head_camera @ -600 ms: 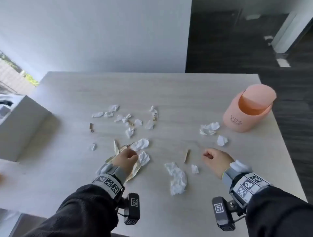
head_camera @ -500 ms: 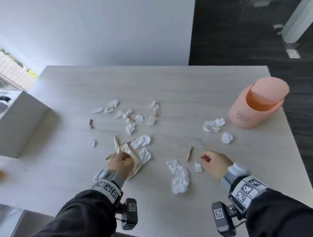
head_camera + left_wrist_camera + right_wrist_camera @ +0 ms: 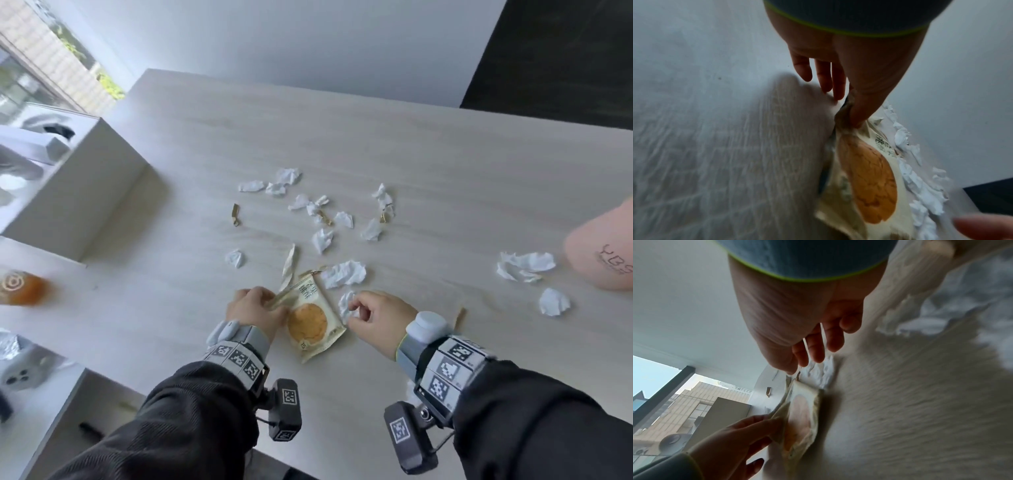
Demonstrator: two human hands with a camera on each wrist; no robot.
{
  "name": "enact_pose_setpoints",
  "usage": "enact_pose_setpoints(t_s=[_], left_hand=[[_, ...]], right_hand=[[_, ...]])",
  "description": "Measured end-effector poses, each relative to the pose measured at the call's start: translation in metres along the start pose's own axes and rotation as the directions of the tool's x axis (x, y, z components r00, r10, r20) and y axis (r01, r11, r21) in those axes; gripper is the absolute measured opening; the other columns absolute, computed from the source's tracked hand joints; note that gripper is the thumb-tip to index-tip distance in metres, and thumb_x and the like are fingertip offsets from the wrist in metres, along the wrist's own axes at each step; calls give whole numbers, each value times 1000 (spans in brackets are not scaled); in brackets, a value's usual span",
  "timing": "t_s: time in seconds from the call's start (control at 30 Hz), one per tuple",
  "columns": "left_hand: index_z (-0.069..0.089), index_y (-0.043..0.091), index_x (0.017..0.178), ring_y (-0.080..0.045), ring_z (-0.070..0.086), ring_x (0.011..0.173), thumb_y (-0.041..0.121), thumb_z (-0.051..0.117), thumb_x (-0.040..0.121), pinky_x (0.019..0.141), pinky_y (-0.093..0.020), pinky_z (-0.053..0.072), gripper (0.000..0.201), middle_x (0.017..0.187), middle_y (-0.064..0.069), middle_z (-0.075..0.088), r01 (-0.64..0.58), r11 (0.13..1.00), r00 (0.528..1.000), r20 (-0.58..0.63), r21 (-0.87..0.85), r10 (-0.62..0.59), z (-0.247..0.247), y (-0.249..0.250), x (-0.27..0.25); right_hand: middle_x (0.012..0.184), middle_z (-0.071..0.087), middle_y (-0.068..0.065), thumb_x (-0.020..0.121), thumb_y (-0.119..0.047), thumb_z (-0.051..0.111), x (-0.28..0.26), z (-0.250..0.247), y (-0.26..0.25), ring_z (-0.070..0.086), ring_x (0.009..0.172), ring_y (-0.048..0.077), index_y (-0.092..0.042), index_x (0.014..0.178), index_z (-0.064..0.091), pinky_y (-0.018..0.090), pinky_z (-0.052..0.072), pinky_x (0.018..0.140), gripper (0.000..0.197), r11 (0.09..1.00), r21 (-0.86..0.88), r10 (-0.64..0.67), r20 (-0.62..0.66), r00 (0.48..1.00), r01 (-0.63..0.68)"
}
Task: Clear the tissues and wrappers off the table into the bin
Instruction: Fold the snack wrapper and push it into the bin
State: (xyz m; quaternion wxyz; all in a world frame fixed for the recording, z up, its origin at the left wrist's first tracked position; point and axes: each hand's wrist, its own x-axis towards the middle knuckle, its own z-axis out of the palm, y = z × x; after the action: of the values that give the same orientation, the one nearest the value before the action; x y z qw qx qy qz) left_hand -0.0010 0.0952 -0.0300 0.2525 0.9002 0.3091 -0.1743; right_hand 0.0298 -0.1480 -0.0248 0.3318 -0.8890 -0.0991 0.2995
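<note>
While your left hand pinches the biscuit wrapper on the pale wood table, your right hand nips a tissue w/ thumb & fingertips. More tissue scraps lie beyond; pink bin at the right edge, white wall behind, window far left.

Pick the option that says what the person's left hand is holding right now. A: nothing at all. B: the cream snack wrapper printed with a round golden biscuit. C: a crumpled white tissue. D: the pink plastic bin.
B: the left hand pinches one edge of the cream snack wrapper printed with a round golden biscuit, and the left wrist view shows its thumb and fingers closed on the crumpled wrapper edge.
</note>
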Motion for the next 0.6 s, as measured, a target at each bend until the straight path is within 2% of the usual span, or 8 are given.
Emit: enact_pose_setpoints(t_s=[0.1,0.17,0.23,0.3,0.37,0.43,0.5,0.6], left_hand=[[63,22,81,-14,60,66,39,73,80,60,-28,46,20,76,4,67,-57,970,996,60,-235,73,-1,0,-7],[64,15,80,-12,58,57,28,76,80,54,-27,44,18,66,4,68,-55,902,992,79,-428,98,-4,2,-14],[59,12,76,-16,63,59,16,76,81,52,-29,47,18,68,-3,71,16,767,986,137,-641,94,-9,7,-18],[54,15,73,-19,64,58,7,73,84,49,-27,48,23,69,-8,69,127,592,972,218,-796,83,-14,15,-20],[51,17,70,-17,62,51,3,70,85,42,-25,47,28,63,-6,65,232,434,952,295,-870,83,-17,25,-23],[49,17,71,-16,62,49,1,68,86,39,-24,47,29,63,-6,64,293,349,930,350,-890,113,-21,36,-26],[52,16,77,-19,66,55,0,69,84,43,-26,51,25,71,-9,69,321,394,896,410,-861,167,-22,52,-29],[64,10,95,-22,71,70,6,72,82,59,-31,53,15,87,-14,76,158,695,873,427,-702,233,-22,67,-34]], right_hand=[[92,52,-15,78,-48,60,6,2,-13,55,81,4,-43,104,53,26,46,72,27,999,32,-26,5,1000,26],[99,50,-16,77,-49,65,7,1,-17,54,86,4,-41,115,52,25,45,75,41,996,78,-46,-29,999,48],[103,55,-16,74,-50,69,8,-3,-19,56,86,5,-40,115,55,27,47,77,44,981,191,-19,-33,999,25],[98,66,-11,74,-43,74,5,-7,-17,62,83,7,-36,105,63,30,51,78,33,931,366,25,-14,1000,-18],[89,74,-4,73,-36,77,2,-14,-14,67,78,10,-31,94,69,33,53,76,23,858,512,61,-10,998,-47],[81,75,-3,74,-30,77,-3,-22,-12,67,70,13,-28,91,70,31,50,65,19,796,602,101,-25,995,-66],[75,73,0,80,-17,74,-11,-36,-5,64,64,16,-22,91,70,29,45,54,12,765,638,149,-42,988,-88],[68,69,3,82,-9,71,-20,-46,9,59,55,18,-19,83,68,29,41,46,10,756,647,203,-82,976,-103]])
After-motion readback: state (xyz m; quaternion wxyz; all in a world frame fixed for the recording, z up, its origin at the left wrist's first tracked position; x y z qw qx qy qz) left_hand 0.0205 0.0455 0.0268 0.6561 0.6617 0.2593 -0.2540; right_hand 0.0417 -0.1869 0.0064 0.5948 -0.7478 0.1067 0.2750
